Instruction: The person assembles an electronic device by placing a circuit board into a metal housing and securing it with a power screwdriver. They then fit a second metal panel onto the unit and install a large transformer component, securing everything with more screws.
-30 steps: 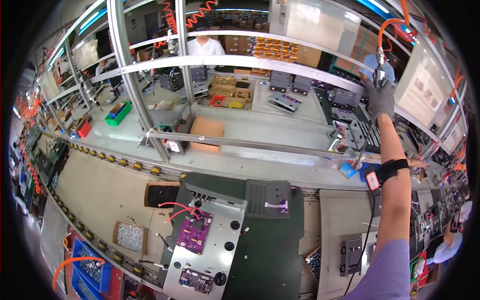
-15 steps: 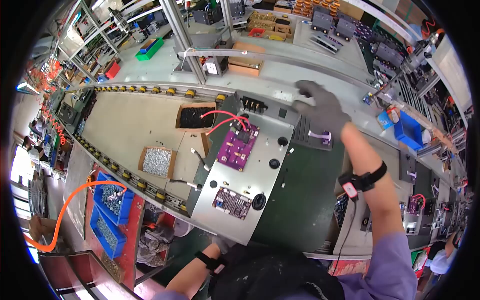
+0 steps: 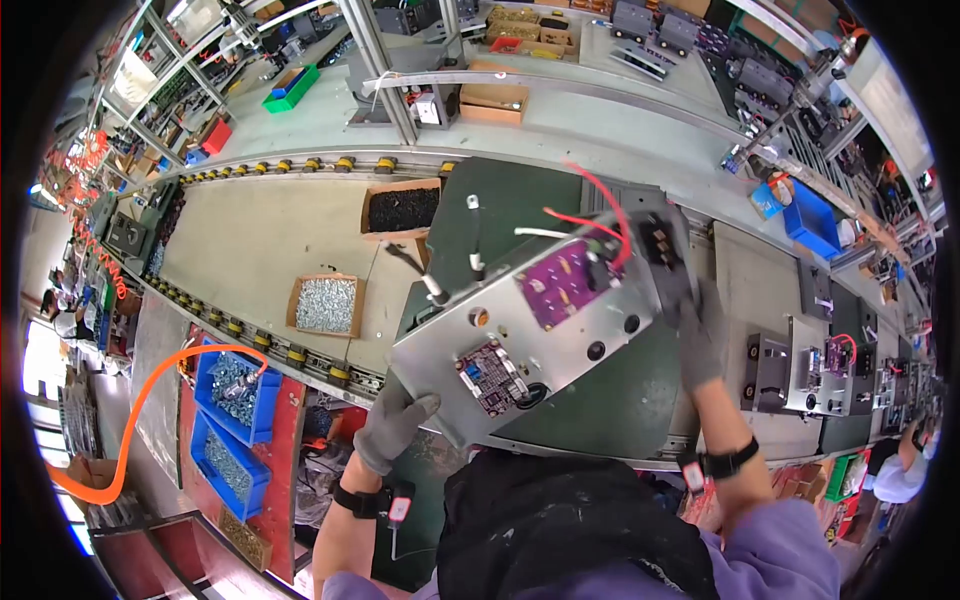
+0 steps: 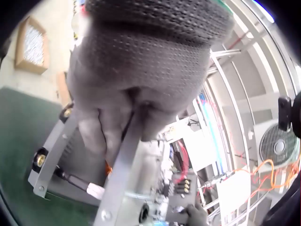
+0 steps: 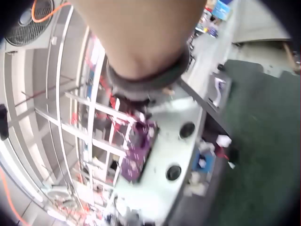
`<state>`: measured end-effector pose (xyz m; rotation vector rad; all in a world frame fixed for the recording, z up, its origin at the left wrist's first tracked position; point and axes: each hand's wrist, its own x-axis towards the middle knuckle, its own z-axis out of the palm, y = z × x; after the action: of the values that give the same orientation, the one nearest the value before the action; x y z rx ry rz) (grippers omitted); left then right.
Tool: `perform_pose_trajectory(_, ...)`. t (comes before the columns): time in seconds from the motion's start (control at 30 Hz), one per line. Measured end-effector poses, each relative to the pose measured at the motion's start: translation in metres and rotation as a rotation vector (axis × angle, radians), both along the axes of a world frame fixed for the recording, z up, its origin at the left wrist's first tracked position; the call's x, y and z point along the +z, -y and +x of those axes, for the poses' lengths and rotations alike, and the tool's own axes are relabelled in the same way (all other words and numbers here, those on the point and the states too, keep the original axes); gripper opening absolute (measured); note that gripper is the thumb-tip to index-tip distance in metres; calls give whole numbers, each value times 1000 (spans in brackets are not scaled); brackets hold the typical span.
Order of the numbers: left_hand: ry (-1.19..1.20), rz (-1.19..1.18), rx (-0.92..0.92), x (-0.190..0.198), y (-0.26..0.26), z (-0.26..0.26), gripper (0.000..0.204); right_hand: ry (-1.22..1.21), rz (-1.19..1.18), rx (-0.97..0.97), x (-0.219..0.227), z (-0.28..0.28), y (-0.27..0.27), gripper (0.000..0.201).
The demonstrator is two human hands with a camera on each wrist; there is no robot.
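Note:
A sheet-metal chassis plate (image 3: 560, 370) carries a purple circuit board (image 3: 565, 283) with red wires and a smaller populated board (image 3: 490, 378). It is tilted above a green mat (image 3: 625, 405). My gloved left hand (image 3: 395, 425) grips the plate's near left corner, thumb on top. In the left wrist view, fingers of that left hand (image 4: 141, 70) wrap over the metal edge. At the far right end, beside the dark end panel (image 3: 665, 255), my gloved right hand (image 3: 703, 335) holds the plate; its fingertips are partly hidden. Loose cables (image 3: 474, 240) stick out behind the plate.
A dark grey cover (image 3: 625, 195) lies behind the plate. Cardboard boxes of black screws (image 3: 402, 210) and silver screws (image 3: 326, 304) stand at left. Blue bins (image 3: 232, 395) sit lower left, near an orange air hose (image 3: 125, 440). More chassis units (image 3: 805, 365) stand at right.
My right hand has come down from the hanging power screwdriver, past the dark cover, to the plate's right end. The plate has turned clockwise and tilted, with both hands now on it.

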<state>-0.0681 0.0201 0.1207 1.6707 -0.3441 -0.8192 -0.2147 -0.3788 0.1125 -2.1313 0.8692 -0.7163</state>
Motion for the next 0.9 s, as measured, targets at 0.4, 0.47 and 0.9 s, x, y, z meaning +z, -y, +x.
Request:
perform_pose_trajectory(0.4, 452, 281, -396, -87, 42, 18, 31, -297, 415, -203, -192, -239, -77, 23)
perform_pose_trajectory(0.47, 443, 335, -496, -93, 59, 6, 32, -181, 675, -486, -167, -228, -69, 21)
perform_pose_trajectory(0.9, 1008, 737, -659, -180, 24, 95, 26, -39, 759, -836, -133, -248, -106, 37)
